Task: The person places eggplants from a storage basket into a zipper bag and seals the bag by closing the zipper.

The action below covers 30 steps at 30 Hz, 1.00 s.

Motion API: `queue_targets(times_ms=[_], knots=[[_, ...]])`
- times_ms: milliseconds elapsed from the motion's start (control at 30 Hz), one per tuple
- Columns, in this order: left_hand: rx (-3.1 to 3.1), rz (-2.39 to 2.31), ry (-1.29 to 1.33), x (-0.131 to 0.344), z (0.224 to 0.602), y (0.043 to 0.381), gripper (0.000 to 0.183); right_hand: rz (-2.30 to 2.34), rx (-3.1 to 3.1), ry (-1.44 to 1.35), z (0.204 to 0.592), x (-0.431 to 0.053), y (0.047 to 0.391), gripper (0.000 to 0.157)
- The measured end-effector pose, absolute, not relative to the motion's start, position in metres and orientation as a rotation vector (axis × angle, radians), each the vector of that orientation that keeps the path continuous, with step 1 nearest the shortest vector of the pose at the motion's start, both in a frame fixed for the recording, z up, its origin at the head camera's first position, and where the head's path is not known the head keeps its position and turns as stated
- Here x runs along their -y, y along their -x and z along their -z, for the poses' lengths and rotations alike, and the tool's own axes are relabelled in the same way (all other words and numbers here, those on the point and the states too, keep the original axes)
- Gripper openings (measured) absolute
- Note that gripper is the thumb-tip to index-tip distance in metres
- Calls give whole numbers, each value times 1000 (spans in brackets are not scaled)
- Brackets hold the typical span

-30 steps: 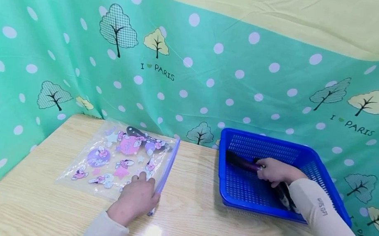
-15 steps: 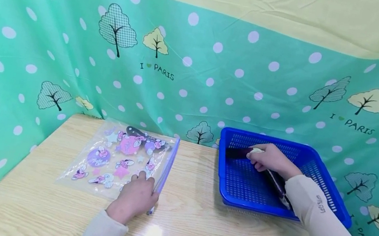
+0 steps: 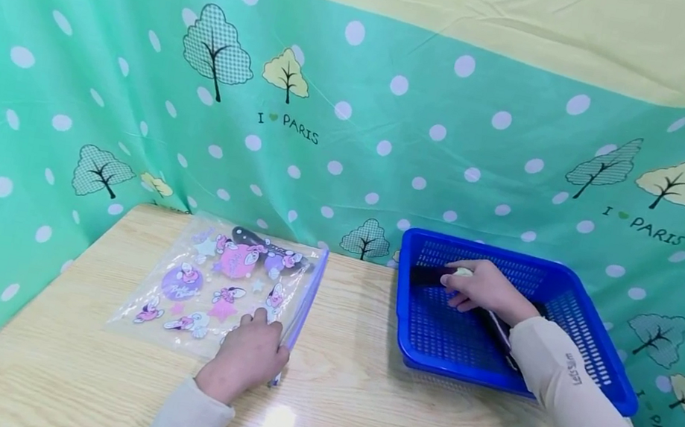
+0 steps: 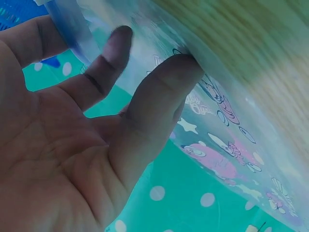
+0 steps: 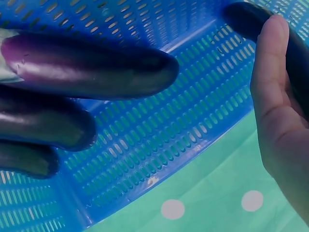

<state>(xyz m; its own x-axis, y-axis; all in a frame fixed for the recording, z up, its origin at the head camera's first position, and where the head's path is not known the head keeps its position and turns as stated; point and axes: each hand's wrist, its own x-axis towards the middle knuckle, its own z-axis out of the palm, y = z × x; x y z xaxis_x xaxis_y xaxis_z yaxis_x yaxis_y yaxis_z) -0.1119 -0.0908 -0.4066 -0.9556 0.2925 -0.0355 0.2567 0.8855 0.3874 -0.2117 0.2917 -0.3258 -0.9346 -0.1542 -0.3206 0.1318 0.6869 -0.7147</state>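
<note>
In the head view, my left hand [image 3: 246, 360] holds the zip edge of a clear plastic zip bag [image 3: 160, 289] with pink and purple cartoon prints, lying on the table. The left wrist view shows its bent fingers [image 4: 159, 92] against the film and another digit at the zip strip [image 4: 72, 34]. A black riveted handle [image 3: 246, 237], like a knife's, shows through the bag. My right hand [image 3: 486, 290] reaches into a blue plastic basket [image 3: 402, 344] and grips a dark purple eggplant [image 5: 246, 19]. Several other eggplants [image 5: 96, 67] lie at the basket's opposite side.
The light wood table [image 3: 330, 408] runs between bag and basket. A green dotted cloth [image 3: 393, 154] with tree prints hangs behind and along both sides. The basket's raised rim [image 3: 486, 247] stands close to the cloth.
My right hand has moved a little left and back in the basket, and the gripped eggplant has shifted, its pale end now showing by the fingers. My left hand stays at the bag's edge.
</note>
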Motion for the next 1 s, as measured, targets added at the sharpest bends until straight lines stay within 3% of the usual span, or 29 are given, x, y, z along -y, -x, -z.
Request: queue_targets(times_ms=[1000], knots=[[-2956,-621,-428,93,404,112,17,1396,-2598,34,288,-292,188,64]])
